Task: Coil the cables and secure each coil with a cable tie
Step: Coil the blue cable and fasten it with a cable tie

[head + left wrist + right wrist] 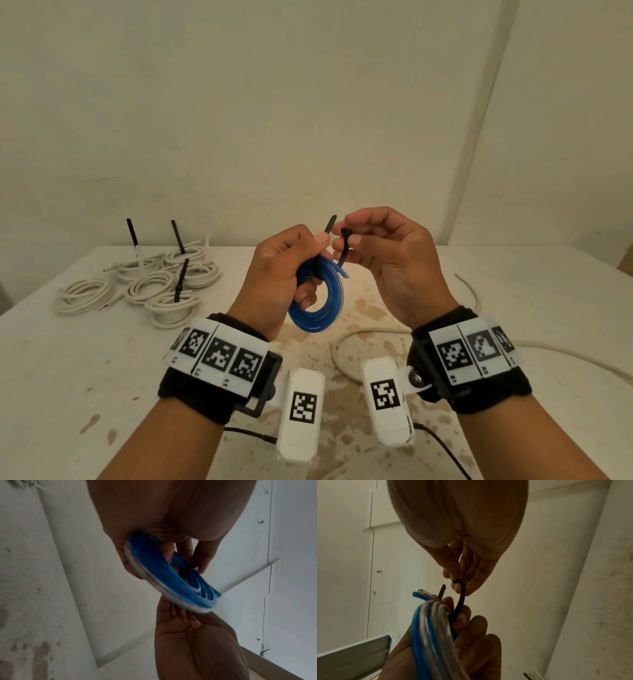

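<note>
Gripping one blue cable coil (317, 301) at frame centre, the left hand (281, 270) fingers clench it; the right hand (390, 253) pinches one black cable tie (344, 248). Six white coils (150, 287) lie on the tabletop (68, 377) at left. Only the right wrist view shows clear strands (436, 622) in the blue coil.

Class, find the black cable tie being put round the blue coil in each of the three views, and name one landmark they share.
Head: black cable tie at centre, between both hands' fingertips.
Left wrist: a dark band across the coil, right of centre.
Right wrist: curved strap at centre, below the right hand's fingers.
Shared landmark: blue coil.
</note>
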